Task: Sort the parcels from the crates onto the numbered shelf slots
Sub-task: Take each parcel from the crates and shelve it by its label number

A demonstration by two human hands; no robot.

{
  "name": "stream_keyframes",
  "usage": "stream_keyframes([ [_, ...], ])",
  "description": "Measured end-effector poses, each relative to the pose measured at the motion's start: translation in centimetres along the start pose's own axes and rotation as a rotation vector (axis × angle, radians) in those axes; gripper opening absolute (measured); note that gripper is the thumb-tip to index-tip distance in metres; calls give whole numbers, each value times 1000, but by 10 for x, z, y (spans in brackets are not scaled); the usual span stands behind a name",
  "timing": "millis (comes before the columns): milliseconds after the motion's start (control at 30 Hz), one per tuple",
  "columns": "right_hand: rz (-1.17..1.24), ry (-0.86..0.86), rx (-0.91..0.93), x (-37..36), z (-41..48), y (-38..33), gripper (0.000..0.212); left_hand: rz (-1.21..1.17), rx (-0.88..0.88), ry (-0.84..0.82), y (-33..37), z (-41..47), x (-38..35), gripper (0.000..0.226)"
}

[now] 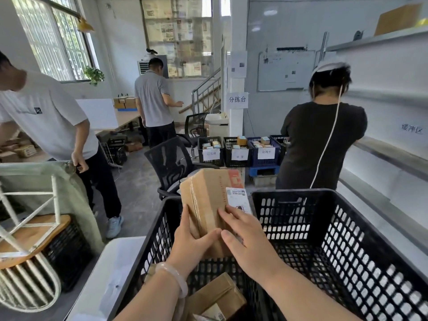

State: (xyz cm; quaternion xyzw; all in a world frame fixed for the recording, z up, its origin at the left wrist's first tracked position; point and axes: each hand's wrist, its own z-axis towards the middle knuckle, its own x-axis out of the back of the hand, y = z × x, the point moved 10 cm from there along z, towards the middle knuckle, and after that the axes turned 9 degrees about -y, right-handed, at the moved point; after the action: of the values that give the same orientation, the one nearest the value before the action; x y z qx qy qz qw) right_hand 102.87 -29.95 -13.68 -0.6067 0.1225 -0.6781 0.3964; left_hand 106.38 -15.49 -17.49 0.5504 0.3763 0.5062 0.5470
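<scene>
A taped brown cardboard parcel (209, 200) with a white label stands upright above two black plastic crates. My left hand (190, 242) grips its lower left side, thumb across the front. My right hand (245, 237) lies on the front with straight fingers touching the label. The left crate (152, 249) holds another brown parcel (215, 297) low down. The right crate (335, 239) shows bare mesh inside. Metal shelves (389, 156) run along the right wall.
A person in black (322, 140) stands just beyond the right crate, facing the shelves. Labelled baskets of small boxes (238, 150) sit on the floor ahead, with an office chair (171, 163) before them. Two other people work at left. A stool (30, 230) and rack sit lower left.
</scene>
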Motion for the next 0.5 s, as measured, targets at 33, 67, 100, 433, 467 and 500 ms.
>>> stream_keyframes([
  [33, -15, -10, 13, 0, 1, -2, 47, -41, 12, -3, -4, 1, 1, 112],
  [67, -23, -14, 19, 1, 1, -2, 47, -89, 26, -11, -8, 1, 1, 106],
  [100, -20, -2, 11, 3, 2, 0, 48, -133, 42, -21, -10, 0, 2, 101],
  [433, 576, 123, -344, 12, -12, 67, 70, -396, 112, -72, -15, -2, 7, 95],
  [467, 616, 116, -359, 8, -13, 70, 69, -410, 109, -76, -14, -1, 6, 94],
  [500, 658, 122, -367, 6, -14, 72, 70, -422, 104, -82, -13, 0, 5, 94],
])
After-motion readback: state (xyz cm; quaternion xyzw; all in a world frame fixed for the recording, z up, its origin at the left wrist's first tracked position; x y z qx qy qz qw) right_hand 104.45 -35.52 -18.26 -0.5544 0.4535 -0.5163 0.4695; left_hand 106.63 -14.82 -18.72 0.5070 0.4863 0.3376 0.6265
